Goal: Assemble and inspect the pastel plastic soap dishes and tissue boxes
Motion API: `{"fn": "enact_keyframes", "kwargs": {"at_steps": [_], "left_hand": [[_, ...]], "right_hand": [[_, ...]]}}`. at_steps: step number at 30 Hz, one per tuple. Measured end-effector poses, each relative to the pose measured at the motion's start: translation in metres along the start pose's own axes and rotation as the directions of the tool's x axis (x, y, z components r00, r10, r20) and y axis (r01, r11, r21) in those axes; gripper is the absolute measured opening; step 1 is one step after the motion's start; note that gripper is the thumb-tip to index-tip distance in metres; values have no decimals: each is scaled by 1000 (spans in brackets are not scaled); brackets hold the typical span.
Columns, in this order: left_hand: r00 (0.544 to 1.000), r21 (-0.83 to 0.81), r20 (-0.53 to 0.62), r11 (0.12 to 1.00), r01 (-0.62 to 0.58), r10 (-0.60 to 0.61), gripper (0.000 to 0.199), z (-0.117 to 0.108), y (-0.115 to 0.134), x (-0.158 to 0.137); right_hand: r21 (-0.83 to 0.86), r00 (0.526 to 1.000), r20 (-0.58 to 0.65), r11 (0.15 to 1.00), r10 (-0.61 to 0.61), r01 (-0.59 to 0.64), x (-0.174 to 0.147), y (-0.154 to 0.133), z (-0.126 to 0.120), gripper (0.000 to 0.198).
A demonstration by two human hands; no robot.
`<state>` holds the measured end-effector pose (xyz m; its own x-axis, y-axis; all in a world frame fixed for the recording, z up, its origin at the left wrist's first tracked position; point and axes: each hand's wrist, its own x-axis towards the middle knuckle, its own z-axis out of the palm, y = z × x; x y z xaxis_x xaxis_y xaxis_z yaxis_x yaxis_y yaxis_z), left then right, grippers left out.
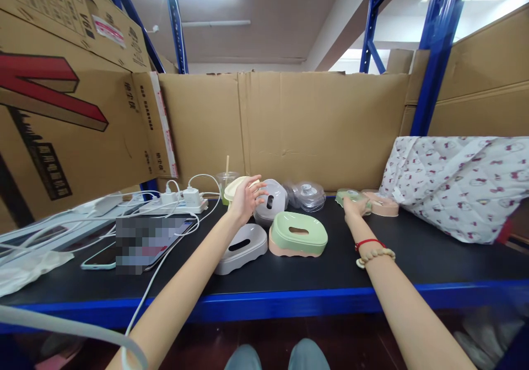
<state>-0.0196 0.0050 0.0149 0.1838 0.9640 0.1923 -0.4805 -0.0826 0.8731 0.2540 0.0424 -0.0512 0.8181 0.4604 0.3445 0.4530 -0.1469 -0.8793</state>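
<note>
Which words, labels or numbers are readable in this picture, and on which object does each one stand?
None can be read with confidence.
Upper cardboard box: black print and a small label, too small and tilted.
Large cardboard box: red graphic and dark characters, blurred.
Box flap: vertical characters beside red-printed tape, illegible.
Tablet screen: blurred out.
Plastic lids near the left hand and right hand: no text.

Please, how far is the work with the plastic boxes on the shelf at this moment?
Looks done: one green lid on pink base. In hand: left hand touches a cream lid; right hand rests on a small green piece. Left, it seems: grey lid, grey box, pink piece, clear covers lie separate.
</note>
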Motion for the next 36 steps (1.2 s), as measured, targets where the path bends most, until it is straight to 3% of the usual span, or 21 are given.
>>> {"fn": "enact_keyframes", "kwargs": {"at_steps": [2,4,7,9,12,14,15,17,21,24,26,31,33,36], "left_hand": [[996,166,-44,983,-75,84,20,-1,0,2],[977,367,-85,918,-153,197,19,-3,-2,5],[935,551,-119,805,-218,335,14,-9,-3,8],[900,689,-105,684,-242,424,14,-14,-4,10],[879,936,-37,326,-136,475,27,-22,-5,11],[909,996,-35,90,-3,415,43,-26,-6,11],[927,998,-59,27,52,370,48,-27,-7,11],[946,989,-113,-57,136,305,52,-28,-8,11],[941,977,-142,-111,184,306,52,-30,-7,12],[926,974,-144,-115,195,348,58,-33,-4,13],[920,967,-171,-118,225,352,63,-36,-3,14],[918,966,-228,-45,256,324,68,-38,-1,14],[906,964,-255,18,264,338,70,-36,0,13],[876,959,-281,148,242,393,79,-31,3,10]], "right_hand": [[23,997,-12,996,82,-82,-12,-13,-6,79],[48,998,2,997,63,-63,-25,-26,-11,74],[102,995,22,990,-99,96,-42,-40,-14,66],[182,960,63,949,-272,257,-48,-45,-12,57],[320,854,197,855,-481,408,-54,-48,-8,39],[376,790,317,834,-526,404,-58,-51,-6,35],[396,756,380,832,-534,389,-61,-53,-6,36],[431,658,513,828,-551,358,-69,-57,-7,38],[479,383,689,783,-615,397,-81,-62,-10,39],[472,279,736,763,-617,443,-84,-60,-11,44],[470,267,734,751,-625,464,-84,-58,-10,46],[448,337,703,758,-626,474,-82,-57,-7,38],[434,409,684,788,-603,437,-82,-58,-5,31],[376,572,625,846,-532,377,-78,-58,-2,23]]}}
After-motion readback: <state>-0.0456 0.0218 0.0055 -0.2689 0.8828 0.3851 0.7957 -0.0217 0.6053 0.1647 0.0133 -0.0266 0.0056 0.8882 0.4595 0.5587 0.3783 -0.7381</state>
